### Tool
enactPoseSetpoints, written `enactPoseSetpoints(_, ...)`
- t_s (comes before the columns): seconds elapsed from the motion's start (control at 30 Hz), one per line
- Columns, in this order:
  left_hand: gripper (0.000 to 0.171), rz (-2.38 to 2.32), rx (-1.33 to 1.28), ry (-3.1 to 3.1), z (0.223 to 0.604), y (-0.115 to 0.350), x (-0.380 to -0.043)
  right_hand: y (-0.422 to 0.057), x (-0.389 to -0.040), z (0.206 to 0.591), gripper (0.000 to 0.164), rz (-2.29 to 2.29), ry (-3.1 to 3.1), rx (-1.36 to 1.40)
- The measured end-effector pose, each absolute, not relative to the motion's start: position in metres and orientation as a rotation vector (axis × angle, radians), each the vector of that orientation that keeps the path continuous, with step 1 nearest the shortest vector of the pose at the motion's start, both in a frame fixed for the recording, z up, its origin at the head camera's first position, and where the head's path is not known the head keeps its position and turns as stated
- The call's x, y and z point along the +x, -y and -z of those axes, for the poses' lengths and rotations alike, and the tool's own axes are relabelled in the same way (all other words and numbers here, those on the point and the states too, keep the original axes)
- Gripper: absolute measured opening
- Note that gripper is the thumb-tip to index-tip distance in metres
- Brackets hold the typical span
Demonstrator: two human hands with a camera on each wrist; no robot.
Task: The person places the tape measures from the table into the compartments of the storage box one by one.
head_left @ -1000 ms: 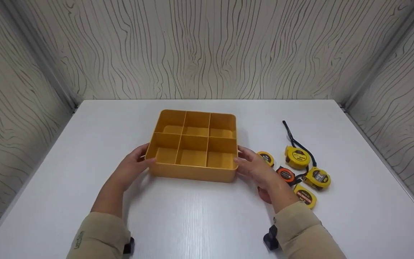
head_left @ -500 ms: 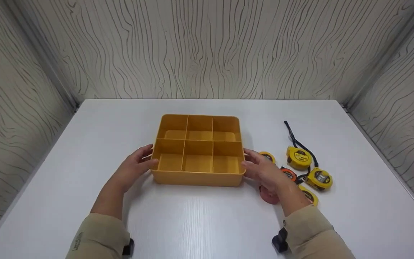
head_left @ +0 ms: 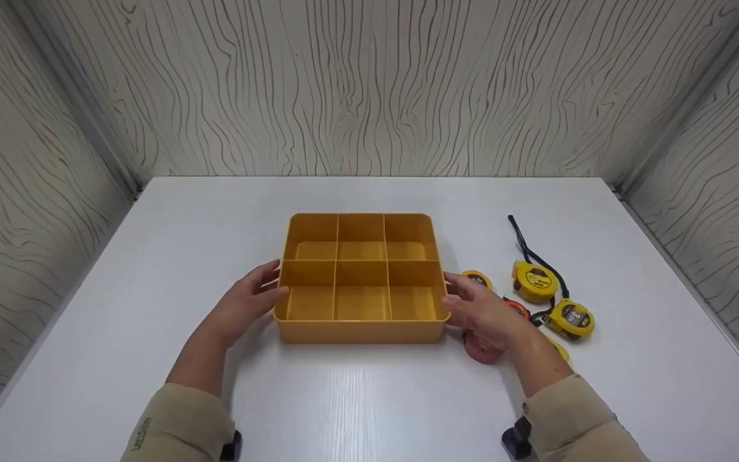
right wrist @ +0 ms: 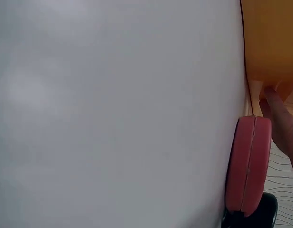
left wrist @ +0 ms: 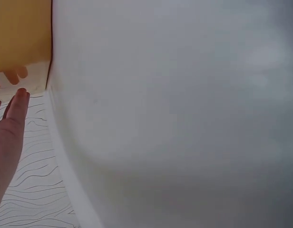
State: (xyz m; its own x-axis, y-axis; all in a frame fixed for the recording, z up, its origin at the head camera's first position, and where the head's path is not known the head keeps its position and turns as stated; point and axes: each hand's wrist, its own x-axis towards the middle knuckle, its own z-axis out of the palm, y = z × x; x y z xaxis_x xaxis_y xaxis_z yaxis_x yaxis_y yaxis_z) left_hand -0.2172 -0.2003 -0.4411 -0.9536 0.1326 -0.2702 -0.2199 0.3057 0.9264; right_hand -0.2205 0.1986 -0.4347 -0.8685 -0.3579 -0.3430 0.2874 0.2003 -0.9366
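A yellow-orange divided storage box point(head_left: 362, 331) with several square compartments stands on the white table in the head view. My left hand point(head_left: 247, 301) is at its left wall, thumb over the rim and fingers along the outside. In the left wrist view those fingers point(left wrist: 15, 111) reach out almost straight beside the glossy wall. My right hand point(head_left: 482, 311) holds the right side the same way, thumb at the rim near the front corner. Just under that hand lies a red round tape measure point(head_left: 484, 350), seen edge-on as a red case point(right wrist: 249, 164) in the right wrist view.
Right of the box lie several tape measures: a yellow one point(head_left: 535, 281) with a black strap point(head_left: 519, 237), another yellow one point(head_left: 571, 319), an orange-faced one point(head_left: 517, 309) and a small yellow one point(head_left: 477, 278) behind the right hand. Wood-patterned panels point(head_left: 369, 90) enclose the white table point(head_left: 344, 404).
The box has come nearer and slightly right, turning square to the table's edge, with both hands moving along. The right forearm now covers more of the tape measures.
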Motion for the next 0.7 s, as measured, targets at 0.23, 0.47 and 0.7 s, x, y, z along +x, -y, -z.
enactPoseSetpoints(0.23,0.082,-1.714,-0.090,-2.256,0.443,0.196,-0.214,-0.206,-0.213,0.433,0.074,1.655,-2.010,-0.080)
enactPoseSetpoints(0.47,0.079,-1.750,-0.077,-2.241,0.444,0.192,-0.212,-0.211,-0.207,0.430,0.065,1.689,-1.944,-0.074)
enactPoseSetpoints(0.7,0.068,-1.752,-0.090,-2.230,0.442,0.189,-0.212,-0.213,-0.202,0.427,0.063,1.614,-2.024,-0.014)
